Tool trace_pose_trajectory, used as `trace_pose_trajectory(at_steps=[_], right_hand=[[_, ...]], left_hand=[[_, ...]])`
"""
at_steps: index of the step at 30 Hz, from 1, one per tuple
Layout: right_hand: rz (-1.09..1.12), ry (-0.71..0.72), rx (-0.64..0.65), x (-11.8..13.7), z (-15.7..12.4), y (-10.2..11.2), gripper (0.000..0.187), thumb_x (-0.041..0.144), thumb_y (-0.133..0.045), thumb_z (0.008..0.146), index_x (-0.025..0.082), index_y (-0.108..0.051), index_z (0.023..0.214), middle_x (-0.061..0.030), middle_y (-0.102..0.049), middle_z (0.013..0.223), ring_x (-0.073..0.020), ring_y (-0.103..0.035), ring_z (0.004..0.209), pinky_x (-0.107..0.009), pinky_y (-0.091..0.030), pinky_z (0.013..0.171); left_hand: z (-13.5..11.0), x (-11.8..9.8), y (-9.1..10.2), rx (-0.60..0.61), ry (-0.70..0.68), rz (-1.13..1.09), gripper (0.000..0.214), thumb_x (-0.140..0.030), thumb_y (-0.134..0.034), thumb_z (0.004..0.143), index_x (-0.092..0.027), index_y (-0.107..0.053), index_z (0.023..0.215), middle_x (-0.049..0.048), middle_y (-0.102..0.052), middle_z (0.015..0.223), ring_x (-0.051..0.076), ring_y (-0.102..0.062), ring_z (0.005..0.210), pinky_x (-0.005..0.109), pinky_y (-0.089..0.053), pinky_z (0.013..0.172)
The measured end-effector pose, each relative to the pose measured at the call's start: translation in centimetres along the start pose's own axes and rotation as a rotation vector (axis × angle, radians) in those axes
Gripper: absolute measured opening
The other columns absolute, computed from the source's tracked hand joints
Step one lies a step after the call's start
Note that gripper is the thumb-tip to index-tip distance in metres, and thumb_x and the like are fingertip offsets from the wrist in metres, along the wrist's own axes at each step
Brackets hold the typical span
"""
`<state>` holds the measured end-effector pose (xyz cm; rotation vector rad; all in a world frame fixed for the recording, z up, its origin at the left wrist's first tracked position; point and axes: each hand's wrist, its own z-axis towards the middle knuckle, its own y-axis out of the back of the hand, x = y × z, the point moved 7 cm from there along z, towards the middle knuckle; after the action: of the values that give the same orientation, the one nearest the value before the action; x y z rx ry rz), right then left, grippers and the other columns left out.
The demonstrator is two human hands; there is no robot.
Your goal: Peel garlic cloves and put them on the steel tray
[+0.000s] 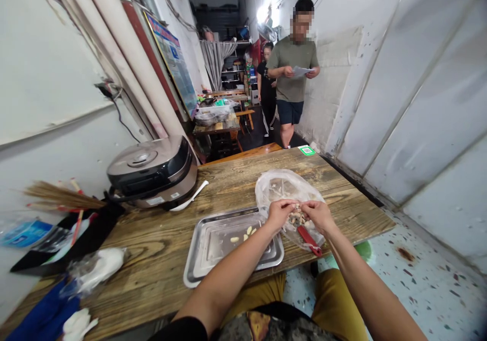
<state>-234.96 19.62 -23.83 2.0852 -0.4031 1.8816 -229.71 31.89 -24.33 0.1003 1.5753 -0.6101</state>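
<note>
My left hand (279, 212) and my right hand (318, 214) meet over a clear plastic bag (283, 186) on the wooden table (160, 249). Both hands are closed in a pinch on a small pale lump, garlic (297, 216) by the look of it. A red-handled knife (309, 239) lies under my right hand, its blade hidden. Left of the bag sits a steel tray (213, 249) with several peeled cloves (243, 233) in it.
A silver rice cooker (152, 171) with a white paddle (192, 197) stands at the table's back left. Bags, a blue cloth and chopsticks clutter the near left. A person reading a paper (292, 72) stands in the aisle beyond; another is behind.
</note>
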Motion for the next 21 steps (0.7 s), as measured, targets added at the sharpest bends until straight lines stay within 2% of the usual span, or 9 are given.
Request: trace_pose_trajectory(at_steps=[5,7,9,11,14,17,21], right_hand=[[-0.033,-0.047,0.003,-1.2,0.3,0.0,0.027,0.04,-0.067,0.056,0.015,-0.058,0.054,0.0039,-0.048,0.04,-0.0067,-0.036,0.035,-0.02,-0.028,0.037],[-0.056,-0.044,-0.012,-1.2,0.3,0.4,0.034,0.046,-0.067,0.059,0.016,-0.055,0.05,0.0045,-0.044,0.037,-0.0064,-0.033,0.033,-0.021,-0.024,0.034],[-0.051,-0.001,-0.004,-0.6,0.2,0.6,0.037,0.05,-0.066,0.063,0.016,-0.057,0.053,0.0047,-0.045,0.038,-0.0069,-0.034,0.033,-0.021,-0.025,0.035],[-0.007,0.051,0.053,0.2,0.1,0.2,0.035,0.049,-0.068,0.063,0.015,-0.064,0.069,0.004,-0.052,0.045,-0.0086,-0.043,0.04,-0.021,-0.034,0.04],[0.051,0.055,0.185,1.0,-0.3,-1.0,0.042,0.045,-0.073,0.058,0.015,-0.068,0.087,-0.0004,-0.064,0.062,-0.0127,-0.055,0.054,-0.024,-0.046,0.052],[0.099,0.044,0.177,1.1,-0.5,-1.3,0.038,0.046,-0.075,0.057,0.015,-0.069,0.079,-0.0039,-0.067,0.067,-0.0148,-0.057,0.057,-0.027,-0.049,0.056],[0.226,-0.018,0.082,0.4,-0.5,-0.8,0.035,0.045,-0.078,0.053,0.016,-0.069,0.069,-0.0027,-0.065,0.06,-0.0139,-0.056,0.053,-0.026,-0.048,0.053]], left_hand=[[-0.1,0.7,-0.6,0.048,0.211,-0.341,0.027,-0.023,-0.079,0.059,-0.011,-0.067,0.08,0.0022,-0.064,0.064,0.01,-0.059,0.059,0.026,-0.047,0.069],[0.0,1.0,-0.5,0.042,0.274,-0.385,0.027,-0.02,-0.079,0.06,-0.01,-0.066,0.081,0.0017,-0.063,0.063,0.008,-0.058,0.057,0.023,-0.047,0.065],[0.0,1.2,-0.2,0.029,0.303,-0.373,0.026,-0.02,-0.078,0.061,-0.009,-0.065,0.08,0.002,-0.062,0.064,0.007,-0.056,0.055,0.022,-0.047,0.061],[-0.1,1.4,0.0,0.018,0.3,-0.336,0.025,-0.022,-0.078,0.061,-0.009,-0.065,0.078,0.0025,-0.063,0.064,0.007,-0.055,0.053,0.021,-0.046,0.059],[-0.2,1.3,0.0,-0.003,0.268,-0.281,0.028,-0.027,-0.079,0.059,-0.009,-0.064,0.073,0.0019,-0.061,0.06,0.007,-0.054,0.051,0.021,-0.046,0.056],[-0.2,1.0,0.1,-0.026,0.233,-0.254,0.032,-0.034,-0.079,0.058,-0.01,-0.064,0.071,0.0008,-0.059,0.058,0.007,-0.052,0.05,0.021,-0.045,0.054],[-0.1,0.0,-0.6,0.07,0.119,-0.127,0.039,-0.04,-0.076,0.058,-0.01,-0.067,0.083,0.0021,-0.063,0.062,0.01,-0.055,0.055,0.024,-0.045,0.056]])
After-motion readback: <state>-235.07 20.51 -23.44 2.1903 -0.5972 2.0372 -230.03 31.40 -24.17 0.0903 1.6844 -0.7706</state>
